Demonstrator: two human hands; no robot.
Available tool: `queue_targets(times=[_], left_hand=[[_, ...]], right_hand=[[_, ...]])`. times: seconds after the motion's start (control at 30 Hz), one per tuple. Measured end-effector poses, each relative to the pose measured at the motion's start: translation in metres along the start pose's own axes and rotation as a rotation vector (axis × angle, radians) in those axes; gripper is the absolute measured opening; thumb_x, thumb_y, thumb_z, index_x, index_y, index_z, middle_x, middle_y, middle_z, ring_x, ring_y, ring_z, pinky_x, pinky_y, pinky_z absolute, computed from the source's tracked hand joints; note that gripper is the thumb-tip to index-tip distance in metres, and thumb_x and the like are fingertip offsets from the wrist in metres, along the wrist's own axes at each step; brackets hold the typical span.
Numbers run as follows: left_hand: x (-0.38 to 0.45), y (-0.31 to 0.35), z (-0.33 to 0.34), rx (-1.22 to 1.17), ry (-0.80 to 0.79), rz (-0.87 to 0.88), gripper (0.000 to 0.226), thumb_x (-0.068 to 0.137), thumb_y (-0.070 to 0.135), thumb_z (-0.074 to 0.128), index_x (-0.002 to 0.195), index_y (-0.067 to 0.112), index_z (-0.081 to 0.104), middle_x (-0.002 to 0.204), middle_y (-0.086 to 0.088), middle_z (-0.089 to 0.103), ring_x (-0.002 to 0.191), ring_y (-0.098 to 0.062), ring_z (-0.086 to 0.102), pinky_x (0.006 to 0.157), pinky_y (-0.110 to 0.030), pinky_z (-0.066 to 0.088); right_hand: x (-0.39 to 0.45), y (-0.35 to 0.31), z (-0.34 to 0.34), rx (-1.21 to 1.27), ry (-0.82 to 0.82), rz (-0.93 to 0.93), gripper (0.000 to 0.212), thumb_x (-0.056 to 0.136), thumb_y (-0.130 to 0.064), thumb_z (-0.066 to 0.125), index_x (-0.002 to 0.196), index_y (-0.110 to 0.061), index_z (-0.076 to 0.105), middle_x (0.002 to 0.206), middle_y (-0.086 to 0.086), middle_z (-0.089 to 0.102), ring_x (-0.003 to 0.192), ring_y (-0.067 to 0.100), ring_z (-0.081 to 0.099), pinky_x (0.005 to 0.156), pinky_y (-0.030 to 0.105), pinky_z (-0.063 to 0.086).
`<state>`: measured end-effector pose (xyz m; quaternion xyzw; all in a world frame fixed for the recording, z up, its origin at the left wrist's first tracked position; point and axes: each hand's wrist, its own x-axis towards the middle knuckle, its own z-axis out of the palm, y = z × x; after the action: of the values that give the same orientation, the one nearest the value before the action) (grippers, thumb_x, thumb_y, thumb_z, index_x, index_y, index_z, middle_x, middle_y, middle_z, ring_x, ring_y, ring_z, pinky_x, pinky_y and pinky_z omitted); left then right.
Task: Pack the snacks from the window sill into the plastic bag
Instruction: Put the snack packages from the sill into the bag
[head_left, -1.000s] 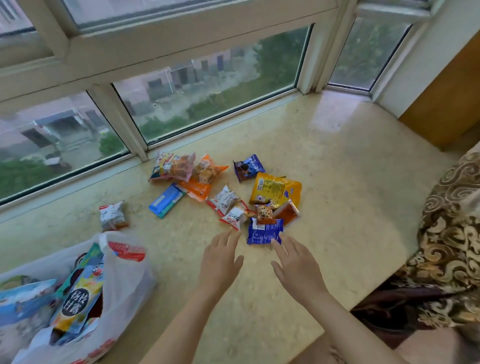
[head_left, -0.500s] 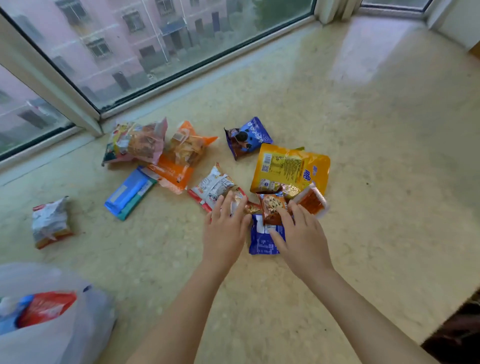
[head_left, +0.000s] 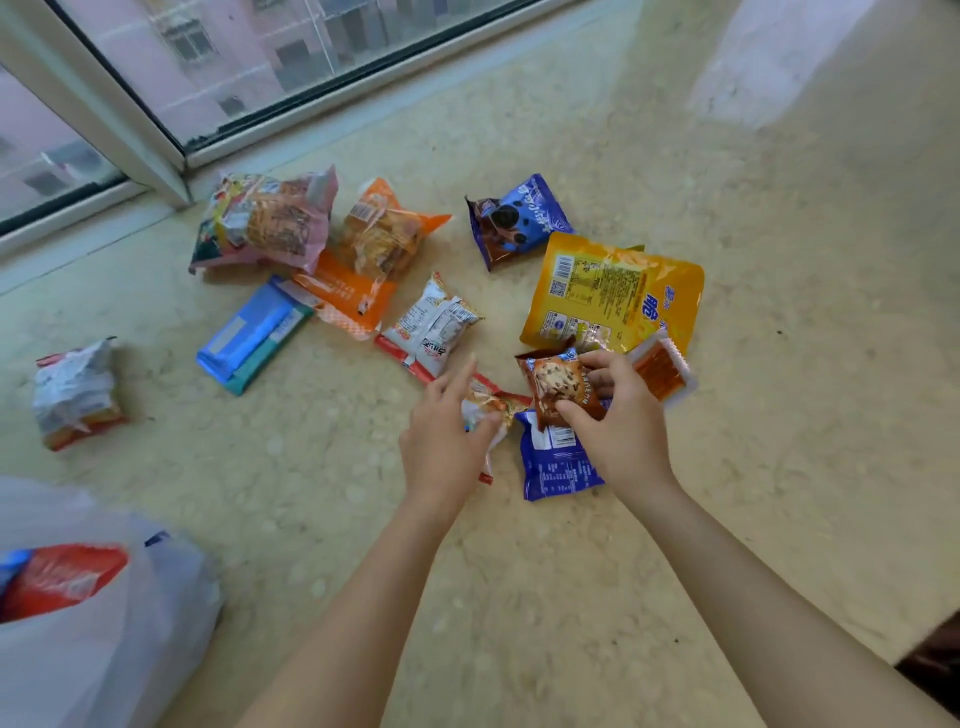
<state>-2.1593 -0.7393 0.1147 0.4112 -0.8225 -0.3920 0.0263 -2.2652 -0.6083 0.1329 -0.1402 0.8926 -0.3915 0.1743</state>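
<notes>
Several snack packets lie scattered on the stone window sill (head_left: 727, 467). My right hand (head_left: 621, 421) pinches a brown cookie packet (head_left: 558, 387) between thumb and fingers, lifted a little above a blue packet (head_left: 558, 465). My left hand (head_left: 447, 441) grips a small white and red packet (head_left: 485, 408) beside it. A big yellow bag (head_left: 613, 291) and a clear orange-filled packet (head_left: 662, 371) lie just beyond my right hand. The white plastic bag (head_left: 104, 634) sits at the lower left with a red packet inside.
Farther off lie a white packet (head_left: 431, 325), a blue cookie bag (head_left: 514, 221), orange bread packets (head_left: 379, 239), a pink-edged bag (head_left: 265, 223), a flat blue bar (head_left: 252, 335) and a crumpled packet (head_left: 75, 392) at the far left. The window frame (head_left: 119, 119) borders the sill.
Both hands reached forward to the near pile. My right hand took hold of the cookie packet and my left hand closed on the small white and red packet. The view tilted down.
</notes>
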Motion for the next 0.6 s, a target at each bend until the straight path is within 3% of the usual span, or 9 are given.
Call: queue_targets(times=[0.13, 0.2, 0.3, 0.37, 0.4, 0.47, 0.53, 0.6], left_hand=[[-0.002, -0.003, -0.003, -0.142, -0.067, -0.2, 0.084, 0.068, 0.037, 0.083, 0.14, 0.03, 0.039, 0.132, 0.003, 0.056, 0.116, -0.016, 0.056, 0.096, -0.042, 0.048], [-0.004, -0.003, -0.004, -0.07, -0.09, -0.228, 0.07, 0.064, 0.043, 0.083, 0.124, 0.029, 0.049, 0.116, 0.005, 0.062, 0.102, -0.014, 0.061, 0.085, -0.041, 0.053], [-0.014, 0.002, -0.008, 0.008, -0.101, -0.192, 0.051, 0.066, 0.05, 0.08, 0.105, 0.034, 0.051, 0.1, 0.012, 0.064, 0.087, -0.009, 0.062, 0.072, -0.033, 0.053], [-0.022, 0.003, -0.012, -0.018, -0.106, -0.17, 0.056, 0.073, 0.05, 0.076, 0.118, 0.036, 0.046, 0.105, 0.014, 0.065, 0.09, -0.008, 0.063, 0.071, -0.031, 0.053], [-0.026, 0.004, -0.015, -0.036, -0.114, -0.176, 0.062, 0.077, 0.047, 0.074, 0.128, 0.036, 0.041, 0.109, 0.013, 0.064, 0.092, -0.01, 0.063, 0.071, -0.03, 0.053], [-0.033, 0.004, -0.026, -0.112, -0.129, -0.213, 0.067, 0.083, 0.038, 0.07, 0.138, 0.033, 0.032, 0.109, 0.01, 0.065, 0.091, -0.012, 0.065, 0.072, -0.033, 0.056], [-0.042, 0.003, -0.041, -0.236, -0.121, -0.253, 0.064, 0.087, 0.03, 0.068, 0.138, 0.031, 0.031, 0.1, 0.011, 0.065, 0.084, -0.01, 0.067, 0.072, -0.034, 0.058], [-0.056, 0.003, -0.06, -0.331, -0.088, -0.265, 0.066, 0.087, 0.026, 0.069, 0.141, 0.03, 0.03, 0.097, 0.014, 0.064, 0.082, -0.006, 0.067, 0.072, -0.031, 0.058]], right_hand=[[0.002, -0.014, 0.005, -0.103, -0.009, 0.056, 0.051, 0.079, -0.047, 0.068, 0.125, -0.036, 0.048, 0.107, -0.018, 0.059, 0.109, 0.014, 0.058, 0.098, 0.05, 0.042], [0.007, -0.02, 0.01, -0.176, -0.034, 0.078, 0.053, 0.08, -0.049, 0.068, 0.127, -0.034, 0.047, 0.117, -0.009, 0.064, 0.114, 0.019, 0.056, 0.105, 0.053, 0.031], [0.004, -0.028, 0.012, -0.182, -0.053, 0.073, 0.048, 0.082, -0.035, 0.07, 0.125, -0.032, 0.049, 0.119, -0.006, 0.065, 0.118, 0.02, 0.053, 0.113, 0.052, 0.02], [-0.005, -0.031, 0.008, -0.133, -0.01, 0.015, 0.042, 0.083, -0.026, 0.071, 0.122, -0.031, 0.054, 0.114, -0.01, 0.065, 0.118, 0.016, 0.05, 0.117, 0.048, 0.014], [-0.01, -0.032, 0.006, -0.098, 0.007, -0.01, 0.039, 0.083, -0.023, 0.071, 0.119, -0.03, 0.057, 0.109, -0.012, 0.064, 0.117, 0.014, 0.048, 0.116, 0.044, 0.019], [-0.022, -0.037, 0.0, 0.035, -0.003, -0.01, 0.037, 0.081, -0.019, 0.073, 0.114, -0.031, 0.06, 0.098, -0.017, 0.057, 0.109, 0.012, 0.052, 0.097, 0.032, 0.045], [-0.035, -0.044, -0.005, 0.174, -0.025, 0.009, 0.037, 0.08, -0.016, 0.074, 0.111, -0.033, 0.062, 0.095, -0.018, 0.058, 0.097, 0.007, 0.058, 0.075, 0.019, 0.049], [-0.05, -0.057, -0.01, 0.222, -0.029, -0.018, 0.037, 0.08, -0.015, 0.074, 0.111, -0.032, 0.063, 0.096, -0.018, 0.06, 0.092, 0.001, 0.059, 0.071, 0.013, 0.048]])
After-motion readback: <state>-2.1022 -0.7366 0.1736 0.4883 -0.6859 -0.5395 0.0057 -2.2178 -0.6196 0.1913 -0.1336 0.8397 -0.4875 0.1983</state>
